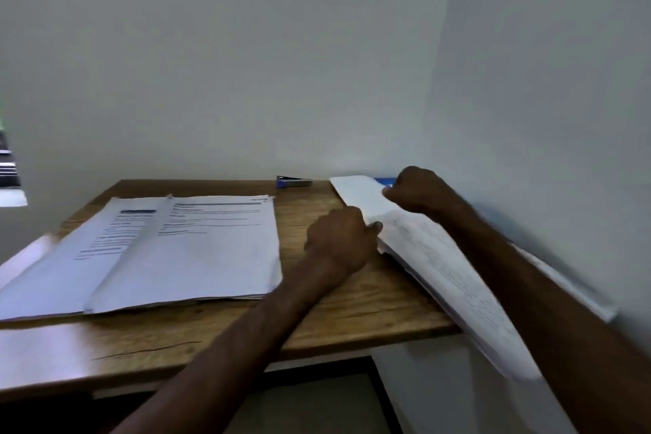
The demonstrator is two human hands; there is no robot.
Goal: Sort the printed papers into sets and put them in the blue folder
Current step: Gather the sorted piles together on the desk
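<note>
Two overlapping stacks of printed papers [197,250] lie flat on the left half of the wooden table [352,306]. At the right edge, a third bundle of printed sheets [454,278] is lifted and tilted, overhanging the table's front right corner. My left hand [338,243] grips this bundle's near left edge. My right hand [419,192] is closed on its far side, knuckles up. A sliver of the blue folder [384,181] shows behind the bundle, against the wall; the rest of it is hidden.
A blue and grey stapler [294,182] sits at the table's back edge. White walls close the table in at the back and right. A white object [10,195] juts in at the far left. Dark floor lies below the table's front edge.
</note>
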